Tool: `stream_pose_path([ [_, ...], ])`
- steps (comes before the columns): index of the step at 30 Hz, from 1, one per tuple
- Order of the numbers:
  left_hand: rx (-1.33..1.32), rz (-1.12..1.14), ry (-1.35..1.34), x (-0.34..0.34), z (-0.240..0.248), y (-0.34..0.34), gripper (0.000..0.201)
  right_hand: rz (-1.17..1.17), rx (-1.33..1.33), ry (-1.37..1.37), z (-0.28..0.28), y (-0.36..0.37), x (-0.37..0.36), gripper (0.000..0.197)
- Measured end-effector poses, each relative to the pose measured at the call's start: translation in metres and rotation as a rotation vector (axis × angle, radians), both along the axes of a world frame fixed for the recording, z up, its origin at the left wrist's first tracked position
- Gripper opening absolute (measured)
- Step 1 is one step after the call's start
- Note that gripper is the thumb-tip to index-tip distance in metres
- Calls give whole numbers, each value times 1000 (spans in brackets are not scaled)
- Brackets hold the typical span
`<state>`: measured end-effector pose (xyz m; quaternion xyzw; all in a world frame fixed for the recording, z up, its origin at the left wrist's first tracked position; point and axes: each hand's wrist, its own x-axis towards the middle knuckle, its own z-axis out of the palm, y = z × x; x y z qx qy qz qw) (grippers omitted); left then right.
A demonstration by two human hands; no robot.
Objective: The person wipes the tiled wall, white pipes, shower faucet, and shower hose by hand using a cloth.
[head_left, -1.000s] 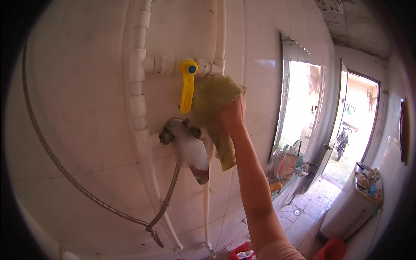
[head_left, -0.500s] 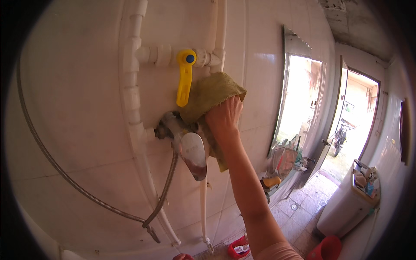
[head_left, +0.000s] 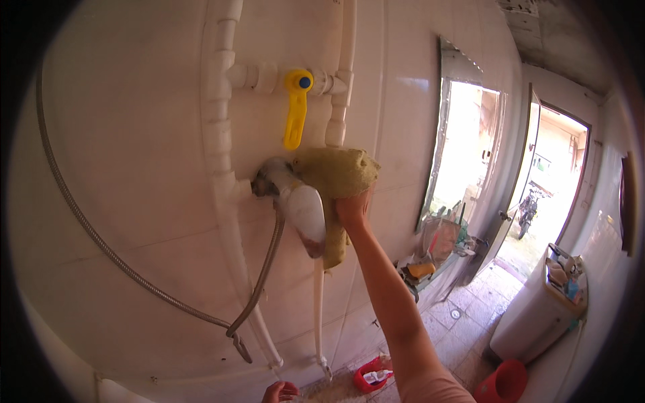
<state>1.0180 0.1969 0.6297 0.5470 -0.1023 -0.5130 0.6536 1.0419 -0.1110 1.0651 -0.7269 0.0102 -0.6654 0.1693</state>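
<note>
A yellow-green cloth [head_left: 336,169] drapes over the right end of a metal mixer tap [head_left: 275,173] fixed to the wall. My right hand [head_left: 352,207] is closed on the cloth and presses it against the tap; the fingers are partly under its fold. One end of the cloth hangs down beside the tap's broad lever handle [head_left: 306,211]. At the lower edge only part of my left hand [head_left: 281,391] shows, its fingers loosely bent and apart, with nothing visible in them.
Above the tap, a yellow valve lever [head_left: 295,114] sits on white pipes [head_left: 220,101]. A flexible metal hose [head_left: 127,289] loops down from the tap. To the right are a mirror [head_left: 463,141], a cluttered shelf [head_left: 430,269], a white washing machine [head_left: 531,322] and red basins [head_left: 504,383] on the floor.
My right hand and the cloth have moved lower, from near the pipe above onto the tap's right end. More of my left hand shows at the lower edge. The view has shifted slightly.
</note>
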Motion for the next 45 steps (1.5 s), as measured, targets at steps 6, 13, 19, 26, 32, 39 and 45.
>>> stream_pose_path([
  [6, 9, 117, 24, 8, -28, 23, 39, -333, 36, 107, 94, -73, 10, 45],
  [13, -81, 92, -17, 27, -75, 22, 44, -419, 134, 122, 184, 18, -1, 38],
  [19, 28, 108, 52, 35, -63, -2, 47, -321, -283, -160, 139, -15, 5, 22],
  [26, -32, 98, 54, 38, -63, 4, 49, -286, -141, -137, 107, 2, -6, 15],
  [32, -55, 35, 51, 31, -69, -4, 48, -208, -339, -238, 71, -19, -1, 22],
  [39, -20, 96, 136, 36, -104, 17, 49, -504, -604, -211, 117, 11, -10, 24],
  [45, -145, 72, 65, 43, -119, 41, 52, -103, -635, -121, 138, 30, -28, 34],
])
